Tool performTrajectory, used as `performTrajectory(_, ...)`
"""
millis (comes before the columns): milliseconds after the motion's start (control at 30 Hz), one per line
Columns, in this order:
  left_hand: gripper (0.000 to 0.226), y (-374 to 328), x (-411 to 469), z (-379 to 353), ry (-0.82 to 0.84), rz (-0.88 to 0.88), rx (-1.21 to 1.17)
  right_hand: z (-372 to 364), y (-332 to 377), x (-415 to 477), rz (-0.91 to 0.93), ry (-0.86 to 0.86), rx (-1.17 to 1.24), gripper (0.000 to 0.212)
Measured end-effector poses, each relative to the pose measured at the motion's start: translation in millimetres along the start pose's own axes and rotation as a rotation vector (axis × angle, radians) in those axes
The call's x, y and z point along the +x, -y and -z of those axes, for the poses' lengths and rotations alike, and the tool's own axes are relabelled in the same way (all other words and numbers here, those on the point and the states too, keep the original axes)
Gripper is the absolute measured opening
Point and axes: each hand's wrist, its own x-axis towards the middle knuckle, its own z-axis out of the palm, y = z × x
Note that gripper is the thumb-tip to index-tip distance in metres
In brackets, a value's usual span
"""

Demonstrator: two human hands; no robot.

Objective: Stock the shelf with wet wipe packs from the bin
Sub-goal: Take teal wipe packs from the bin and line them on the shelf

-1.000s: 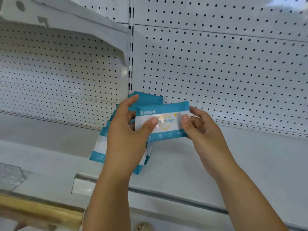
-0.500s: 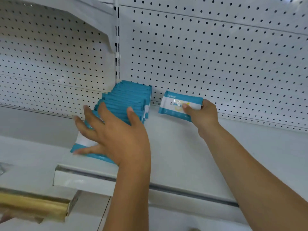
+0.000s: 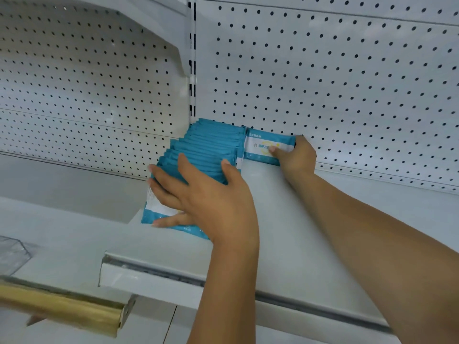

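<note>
Nearest, at the lower left, a gold-coloured bar (image 3: pixel 62 311) runs below the white front rail (image 3: pixel 149 276) of the shelf (image 3: pixel 285 219). A clear plastic piece (image 3: pixel 12 254) lies at the far left edge, on a lower ledge. Both bare forearms reach up and over the rail from below.

The hands are apart. The left hand (image 3: pixel 206 194) lies spread over the near end of the row of wet wipe packs (image 3: pixel 211 150). Its fingers are straight and splayed across the front pack's face and the teal top edges, and the thumb rests on the row's right side. It presses rather than grips. The packs stand on edge, leaning back, in a line that runs from mid-shelf to the rear. The front one shows a white band between teal strips.

Farther back, the right hand (image 3: pixel 295 155) pinches a single pack (image 3: pixel 263 147). The thumb is on its printed face and the fingers are curled round its right end. This pack stands on its long edge on the shelf at the back, face forward. It is against the pegboard panel (image 3: pixel 323 83) and touches the right side of the row's far end.

Behind the row, a slotted upright (image 3: pixel 192 70) divides the pegboard. An upper shelf bracket (image 3: pixel 149 26) juts out to its left.
</note>
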Motion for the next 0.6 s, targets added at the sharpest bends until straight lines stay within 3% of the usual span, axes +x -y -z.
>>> performTrajectory(200,0.070,1,1,1,0.007,-0.009,-0.028,2,4,-5,-0.051,-0.120,-0.179,0.079)
performTrajectory(400,0.075,5,-1,10,-0.032,-0.099,-0.074,17,13,-14,-0.179,-0.010,-0.018,0.082)
performTrajectory(467,0.074,6,-5,15,-0.043,-0.125,-0.080,28,10,-22,-0.182,0.026,-0.079,0.070)
performTrajectory(567,0.072,5,-14,22,-0.038,-0.160,-0.099,49,3,-39,-0.093,0.128,-0.220,0.030)
performTrajectory(600,0.071,5,-18,24,-0.030,-0.182,-0.107,58,1,-46,-0.050,0.174,-0.254,0.028)
